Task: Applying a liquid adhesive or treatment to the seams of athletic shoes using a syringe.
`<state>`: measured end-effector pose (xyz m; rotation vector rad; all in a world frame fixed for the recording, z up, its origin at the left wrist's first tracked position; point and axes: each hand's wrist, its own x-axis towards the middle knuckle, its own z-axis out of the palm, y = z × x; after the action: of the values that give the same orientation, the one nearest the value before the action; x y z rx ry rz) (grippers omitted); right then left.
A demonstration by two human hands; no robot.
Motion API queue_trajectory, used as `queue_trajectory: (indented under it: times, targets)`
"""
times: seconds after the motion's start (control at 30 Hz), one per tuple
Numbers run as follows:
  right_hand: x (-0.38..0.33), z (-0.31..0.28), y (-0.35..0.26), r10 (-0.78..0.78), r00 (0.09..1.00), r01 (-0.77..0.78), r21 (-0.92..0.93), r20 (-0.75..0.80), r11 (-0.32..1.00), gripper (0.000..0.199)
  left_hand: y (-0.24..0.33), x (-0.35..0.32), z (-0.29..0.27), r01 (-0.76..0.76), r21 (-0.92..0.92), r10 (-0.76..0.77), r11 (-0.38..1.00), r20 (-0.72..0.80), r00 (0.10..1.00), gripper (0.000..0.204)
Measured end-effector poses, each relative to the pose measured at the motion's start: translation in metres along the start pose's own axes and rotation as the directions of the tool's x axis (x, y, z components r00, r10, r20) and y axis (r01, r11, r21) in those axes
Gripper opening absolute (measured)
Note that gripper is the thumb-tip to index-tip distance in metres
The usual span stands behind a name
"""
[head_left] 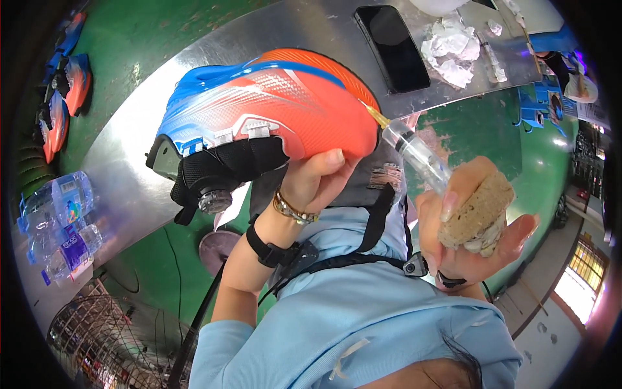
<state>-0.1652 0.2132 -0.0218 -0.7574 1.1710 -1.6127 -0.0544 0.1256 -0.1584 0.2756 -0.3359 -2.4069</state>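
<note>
My left hand (319,176) grips an orange and blue sports shoe (304,107) from below, its thumb against the orange side. The shoe lies on its side above the metal table (146,123), with its black collar and round dial toward me. In my right hand (424,217) is a clear syringe (414,152) with a yellow tip, slanting up to the left. The tip touches or nearly touches the edge between upper and sole. The same hand also holds a tan, crumbly-looking block (476,211) with whitish stuff under it; most of the syringe's rear end is hidden.
A black phone (392,48), crumpled white paper (451,48) and a clear tube (494,63) lie on the table's far right. Plastic bottles (65,207) stand at its left end. More shoes (65,97) are at far left; a wire fan cage (110,337) is below left.
</note>
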Motion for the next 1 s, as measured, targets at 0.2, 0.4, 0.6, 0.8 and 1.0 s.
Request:
queue_trajectory:
  times: [0.2, 0.4, 0.6, 0.8, 1.0]
  targets:
    - [-0.005, -0.010, -0.006, 0.231, 0.972, -0.228, 0.065, -0.043, 0.971, 0.080, -0.003, 0.020, -0.001, -0.074, -0.012, 0.075, 0.997, 0.045, 0.996, 0.058]
    - [-0.001, -0.008, 0.004, 0.113, 0.993, -0.113, -0.023, -0.040, 0.993, 0.069, -0.004, 0.038, 0.003, -0.180, -0.089, 0.188, 0.980, 0.094, 0.978, 0.045]
    - [0.009, -0.004, 0.016, 0.032, 0.999, -0.033, 0.046, 0.003, 0.998, 0.065, 0.005, 0.037, 0.037, -0.192, -0.038, 0.184, 0.981, -0.156, 0.970, 0.038]
    - [0.011, -0.002, 0.025, -0.050, 0.998, 0.046, 0.098, 0.039, 0.994, 0.059, 0.022, 0.032, 0.072, -0.125, -0.180, 0.059, 0.976, -0.334, 0.941, 0.024]
    - [0.009, -0.012, 0.039, -0.164, 0.969, 0.162, 0.030, 0.184, 0.986, 0.056, 0.033, 0.033, 0.083, -0.070, -0.178, -0.014, 0.982, -0.432, 0.902, 0.024]
